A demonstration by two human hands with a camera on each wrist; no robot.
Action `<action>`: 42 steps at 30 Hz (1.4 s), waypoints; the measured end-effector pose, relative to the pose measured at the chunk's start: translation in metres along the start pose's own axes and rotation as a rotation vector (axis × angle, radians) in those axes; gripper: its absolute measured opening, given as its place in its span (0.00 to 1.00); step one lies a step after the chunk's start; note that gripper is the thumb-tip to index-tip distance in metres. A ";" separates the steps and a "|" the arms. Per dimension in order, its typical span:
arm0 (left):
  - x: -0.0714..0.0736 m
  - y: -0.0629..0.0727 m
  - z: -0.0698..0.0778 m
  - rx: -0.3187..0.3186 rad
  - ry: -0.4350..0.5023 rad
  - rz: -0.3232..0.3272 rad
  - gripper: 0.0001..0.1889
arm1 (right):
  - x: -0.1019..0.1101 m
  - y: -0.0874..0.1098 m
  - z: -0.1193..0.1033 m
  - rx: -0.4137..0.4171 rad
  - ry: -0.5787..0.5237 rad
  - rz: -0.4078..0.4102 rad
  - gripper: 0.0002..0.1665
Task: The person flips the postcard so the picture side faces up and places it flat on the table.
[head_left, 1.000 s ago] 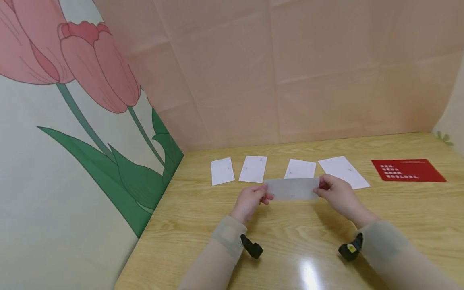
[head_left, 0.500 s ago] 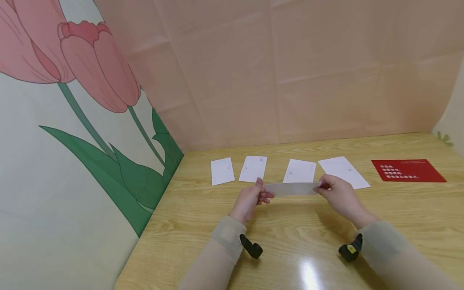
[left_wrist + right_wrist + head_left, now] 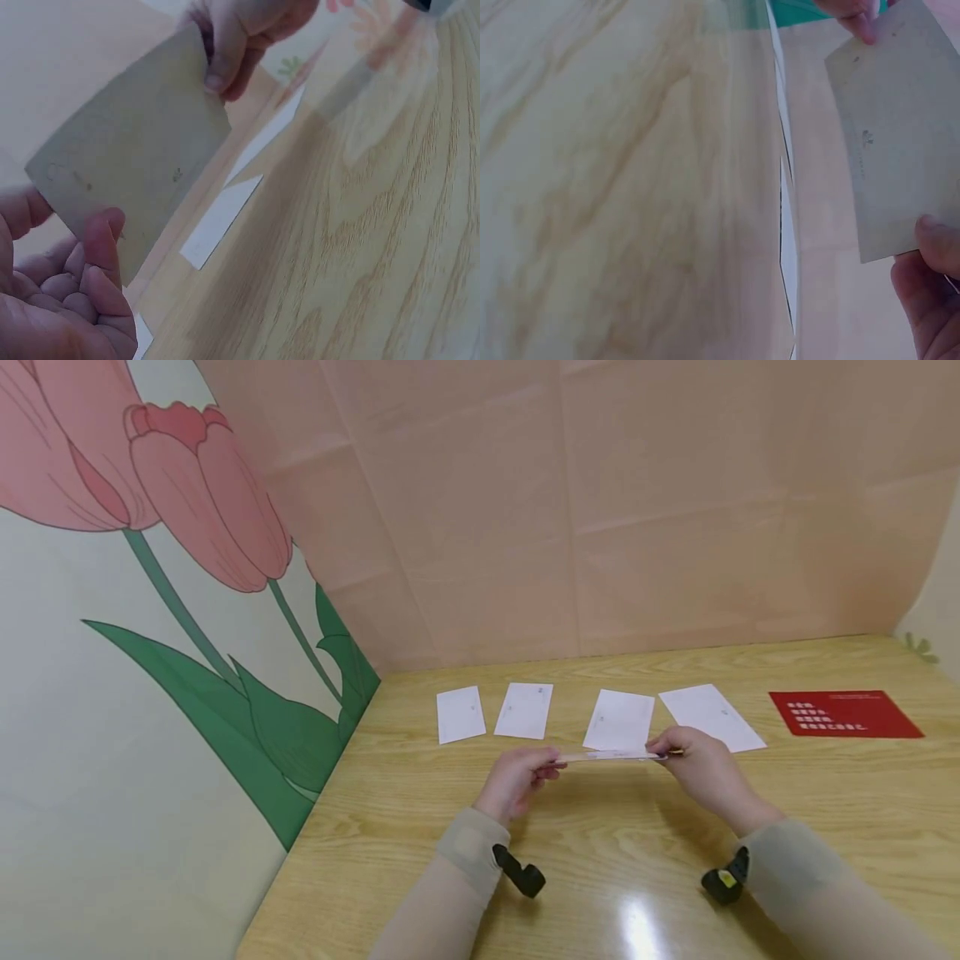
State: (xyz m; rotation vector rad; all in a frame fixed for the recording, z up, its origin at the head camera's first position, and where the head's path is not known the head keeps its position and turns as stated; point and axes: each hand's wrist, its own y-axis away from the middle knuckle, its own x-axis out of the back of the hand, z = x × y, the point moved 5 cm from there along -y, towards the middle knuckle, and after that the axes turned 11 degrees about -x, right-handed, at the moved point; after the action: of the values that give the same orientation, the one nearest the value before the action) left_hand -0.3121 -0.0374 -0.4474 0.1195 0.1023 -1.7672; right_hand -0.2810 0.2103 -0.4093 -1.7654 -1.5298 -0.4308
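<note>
A thin pale card [image 3: 609, 756] is held above the table between both hands and shows almost edge-on in the head view. My left hand [image 3: 517, 778] pinches its left end, and my right hand [image 3: 699, 768] grips the right end between thumb and fingers. In the left wrist view, the card's greyish face [image 3: 142, 142] carries a small printed mark and faint specks. The same face of the card [image 3: 907, 135] appears in the right wrist view, slightly bent.
Behind the hands lie several white cards, among them one at the left [image 3: 461, 715] and a slanted one [image 3: 712, 717] near my right hand. A red card [image 3: 846, 713] with white lettering lies far right. A pink cloth [image 3: 480, 510] hangs behind the wooden table [image 3: 600, 860].
The card has tipped from facing the head camera to nearly edge-on. My left thumb, raised half a second ago, is down on the card again. Both hands stay almost in place.
</note>
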 end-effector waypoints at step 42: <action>0.002 0.000 -0.014 0.038 -0.144 0.073 0.21 | -0.021 0.009 0.015 -0.627 -0.446 -0.509 0.56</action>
State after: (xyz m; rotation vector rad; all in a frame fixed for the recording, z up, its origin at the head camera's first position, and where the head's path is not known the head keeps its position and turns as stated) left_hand -0.3119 -0.0378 -0.4613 0.0230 -0.0402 -1.6993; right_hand -0.2804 0.2063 -0.4360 -2.0030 -2.3721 -0.8874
